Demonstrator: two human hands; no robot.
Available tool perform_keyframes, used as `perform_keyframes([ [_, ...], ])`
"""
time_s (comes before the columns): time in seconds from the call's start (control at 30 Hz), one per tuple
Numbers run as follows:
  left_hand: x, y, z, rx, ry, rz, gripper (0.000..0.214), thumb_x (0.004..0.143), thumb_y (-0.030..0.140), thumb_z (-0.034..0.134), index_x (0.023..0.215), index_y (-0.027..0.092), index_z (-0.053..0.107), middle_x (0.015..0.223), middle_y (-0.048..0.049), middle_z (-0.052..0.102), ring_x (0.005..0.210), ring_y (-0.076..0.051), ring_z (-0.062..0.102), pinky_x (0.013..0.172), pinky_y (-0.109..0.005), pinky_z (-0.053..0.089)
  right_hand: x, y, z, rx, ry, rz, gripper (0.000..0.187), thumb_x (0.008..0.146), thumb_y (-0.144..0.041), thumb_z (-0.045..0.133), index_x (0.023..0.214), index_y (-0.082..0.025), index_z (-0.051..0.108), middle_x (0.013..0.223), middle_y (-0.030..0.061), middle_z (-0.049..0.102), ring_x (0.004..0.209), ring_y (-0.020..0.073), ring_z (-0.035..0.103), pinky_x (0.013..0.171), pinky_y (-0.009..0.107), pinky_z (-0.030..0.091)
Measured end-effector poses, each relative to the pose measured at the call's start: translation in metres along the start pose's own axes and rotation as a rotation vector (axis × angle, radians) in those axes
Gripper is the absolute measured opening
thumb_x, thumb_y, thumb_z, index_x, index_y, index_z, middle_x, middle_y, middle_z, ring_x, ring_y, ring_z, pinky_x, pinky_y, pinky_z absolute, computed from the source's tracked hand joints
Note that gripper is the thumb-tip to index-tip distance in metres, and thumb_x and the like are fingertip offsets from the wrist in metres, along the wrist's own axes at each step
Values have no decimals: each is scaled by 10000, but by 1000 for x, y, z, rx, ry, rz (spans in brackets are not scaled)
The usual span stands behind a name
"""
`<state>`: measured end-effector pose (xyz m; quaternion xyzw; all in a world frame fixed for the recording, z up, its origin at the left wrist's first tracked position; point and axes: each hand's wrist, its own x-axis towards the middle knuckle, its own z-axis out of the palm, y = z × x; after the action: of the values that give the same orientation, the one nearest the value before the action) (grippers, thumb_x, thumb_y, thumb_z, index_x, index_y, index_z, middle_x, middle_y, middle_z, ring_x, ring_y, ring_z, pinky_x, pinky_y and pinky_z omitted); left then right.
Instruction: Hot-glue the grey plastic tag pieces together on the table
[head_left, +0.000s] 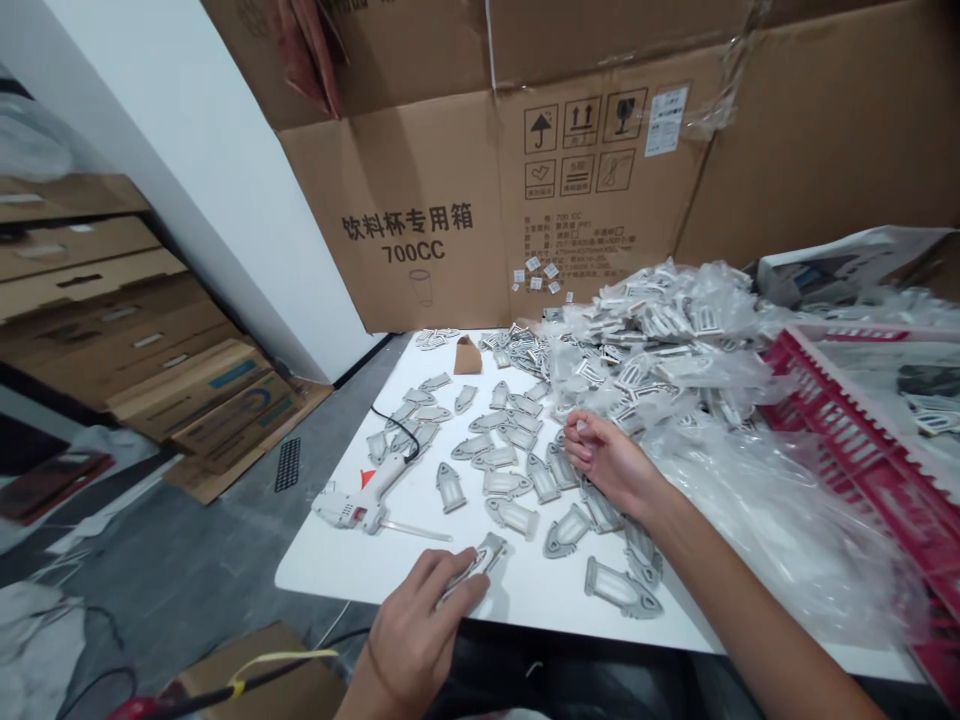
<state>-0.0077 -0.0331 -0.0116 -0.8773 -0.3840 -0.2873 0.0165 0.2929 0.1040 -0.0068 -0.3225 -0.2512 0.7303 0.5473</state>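
Observation:
My left hand is at the table's front edge, its fingers and thumb closed on a small grey pointed piece, partly hidden by the fingers. My right hand hovers over the right side of the spread of pieces, palm turned inward and fingers curled together; what they hold, if anything, I cannot make out. Several similar flat grey pieces with pale middle panels lie between the hands, among them a single piece and another piece near the front edge. A white glue gun rests on its side left of them.
A large heap of pieces in clear plastic bags covers the back right. A crimson plastic crate stands at the right edge. Cardboard boxes wall off the back. The glue gun's black cord runs over the white table.

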Motion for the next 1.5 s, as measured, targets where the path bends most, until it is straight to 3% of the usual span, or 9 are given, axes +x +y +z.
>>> perform_keyframes([
  [0.27, 9, 0, -5, -149, -208, -20, 354, 949, 102, 577, 1211, 291, 724, 1326, -86, 747, 1151, -239, 724, 940, -347, 658, -1, -1, 1, -45, 57, 4, 186, 713, -178, 777, 851, -195, 652, 730, -40, 481, 568, 82, 320, 528, 243, 274],
  [0.43, 2, -2, -12, -227, -31, -189, 396, 994, 107, 524, 1259, 312, 735, 1261, -72, 782, 1140, -211, 765, 979, -301, 644, 0, 0, 0, -60, 74, -1, 186, 704, -181, 777, 841, -199, 653, 737, -38, 489, 563, 83, 319, 515, 249, 255],
  [0.53, -11, -1, -14, -265, 57, -428, 248, 1007, 236, 610, 1201, 316, 744, 1104, -26, 821, 972, -205, 807, 855, -257, 671, 1, 1, -1, -63, 75, -4, 183, 701, -184, 776, 834, -200, 651, 735, -40, 485, 557, 82, 309, 506, 250, 235],
  [0.63, -20, 4, -14, -255, 63, -552, 219, 995, 322, 654, 1204, 328, 720, 991, 13, 822, 832, -186, 807, 736, -230, 672, 1, 1, -2, -70, 66, -2, 175, 708, -182, 771, 830, -206, 647, 727, -43, 481, 553, 87, 310, 502, 259, 235],
  [0.83, -25, 11, -5, -119, 188, -515, 174, 1003, 303, 616, 1148, 285, 711, 892, -26, 761, 734, -197, 732, 692, -293, 651, 2, 2, -4, -83, 67, -10, 183, 691, -175, 766, 823, -209, 645, 699, -50, 470, 546, 90, 299, 501, 267, 227],
  [1.0, -22, 9, 6, -70, 174, -418, 191, 991, 242, 619, 1139, 288, 731, 1007, -58, 753, 925, -234, 741, 819, -345, 646, 3, 3, -5, -101, 67, -10, 147, 700, -188, 768, 818, -190, 681, 717, -43, 484, 548, 80, 313, 506, 259, 240],
  [1.17, -7, 14, 17, 3, 196, -412, 158, 978, 273, 615, 1081, 304, 730, 878, -54, 724, 782, -246, 710, 699, -375, 618, 1, 3, -4, -160, 57, 2, 180, 736, -210, 766, 912, -177, 770, 753, -17, 553, 547, 89, 316, 496, 275, 262],
  [1.33, 16, 20, 13, 91, 207, -398, 140, 995, 321, 628, 1124, 308, 682, 921, -56, 738, 845, -271, 718, 744, -400, 594, -1, 4, -2, -222, 25, 12, 276, 766, -230, 796, 1033, -163, 797, 828, 34, 643, 563, 98, 334, 489, 279, 249],
  [1.5, 94, -2, 11, 42, 137, -503, 217, 1020, 369, 604, 1207, 275, 661, 1067, -69, 721, 980, -280, 704, 863, -420, 573, -1, 7, -4, -249, -16, -2, 303, 790, -265, 827, 1078, -187, 775, 880, 49, 703, 555, 88, 294, 495, 273, 206],
])
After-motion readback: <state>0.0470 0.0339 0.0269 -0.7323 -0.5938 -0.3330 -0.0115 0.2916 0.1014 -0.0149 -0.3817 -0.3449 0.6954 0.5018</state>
